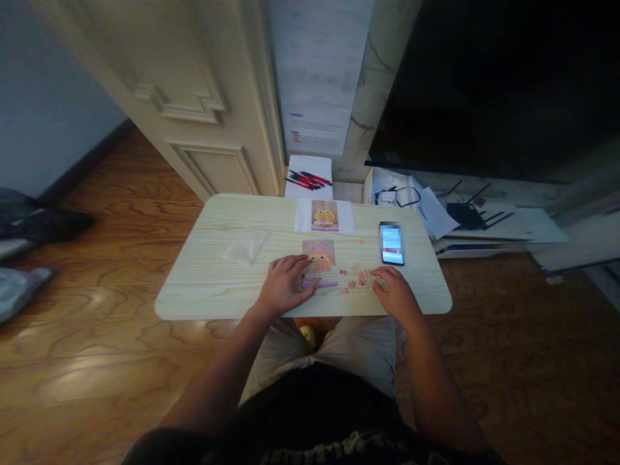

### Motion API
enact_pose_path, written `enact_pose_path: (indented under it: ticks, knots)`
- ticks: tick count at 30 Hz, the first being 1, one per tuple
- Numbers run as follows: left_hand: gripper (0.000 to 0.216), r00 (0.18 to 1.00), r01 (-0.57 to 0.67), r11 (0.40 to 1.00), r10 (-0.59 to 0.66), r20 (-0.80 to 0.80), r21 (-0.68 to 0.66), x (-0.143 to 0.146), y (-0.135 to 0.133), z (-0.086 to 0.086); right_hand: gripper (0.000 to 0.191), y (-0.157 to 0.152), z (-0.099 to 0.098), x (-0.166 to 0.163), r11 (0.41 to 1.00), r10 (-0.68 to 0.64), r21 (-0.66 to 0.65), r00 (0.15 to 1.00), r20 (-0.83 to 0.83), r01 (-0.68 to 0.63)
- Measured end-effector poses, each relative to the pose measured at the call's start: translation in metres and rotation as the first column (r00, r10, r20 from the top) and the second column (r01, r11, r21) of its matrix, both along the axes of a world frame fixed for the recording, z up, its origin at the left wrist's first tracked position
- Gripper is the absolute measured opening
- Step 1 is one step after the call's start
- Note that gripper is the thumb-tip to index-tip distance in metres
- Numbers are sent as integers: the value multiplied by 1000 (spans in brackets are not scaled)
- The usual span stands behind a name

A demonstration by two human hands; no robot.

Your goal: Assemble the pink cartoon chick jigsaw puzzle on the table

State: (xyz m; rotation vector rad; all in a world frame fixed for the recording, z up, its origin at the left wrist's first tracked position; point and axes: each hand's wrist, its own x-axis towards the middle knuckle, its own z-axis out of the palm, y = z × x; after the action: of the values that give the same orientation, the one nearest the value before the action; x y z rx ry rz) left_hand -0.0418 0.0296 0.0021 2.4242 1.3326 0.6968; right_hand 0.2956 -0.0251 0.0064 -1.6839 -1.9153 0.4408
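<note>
A partly assembled jigsaw puzzle with a yellow cartoon figure lies flat on the small table, its lower part showing gaps. My left hand rests at its left side, fingers stretched out over the edge and thumb near the bottom strip. Loose puzzle pieces, several of them pinkish, are scattered to the right of the puzzle. At their right edge is my right hand, index fingertip touching or just over a piece, thumb held apart from it. Behind the puzzle lies a printed reference picture of a similar figure.
A lit phone lies at the table's right. On the left is a clear plastic bag. Beyond the pale wooden table are red and black pens on white paper, a black router and a large dark screen.
</note>
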Motion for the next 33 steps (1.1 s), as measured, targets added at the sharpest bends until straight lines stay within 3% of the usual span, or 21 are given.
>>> enact_pose_path:
  ticks: [6, 10, 14, 19, 25, 33]
  knots:
    - [60, 987, 136, 991, -137, 79, 19, 43, -17, 2, 31, -2, 0, -19, 1000, -14, 19, 999, -41, 15]
    - [60, 981, 159, 987, -159, 113, 12, 60, -23, 4, 27, 28, -3, -23, 997, 24, 68, 1000, 15, -25]
    - [43, 983, 145, 989, -149, 107, 39, 44, -28, 2, 32, 84, -6, -19, 990, -125, 90, 979, 160, 111]
    - [18, 981, 179, 981, -183, 62, 70, 11, -42, -10, 23, 131, -13, -21, 990, -137, 13, 958, 251, 138]
    - [18, 988, 148, 987, -150, 47, 58, 0, -33, -14, 18, 129, -22, -22, 994, -101, -19, 965, 243, 109]
    - [35, 989, 144, 990, -144, 35, 9, 1, -14, -10, 20, 112, -28, -22, 995, -94, -4, 977, 194, 97]
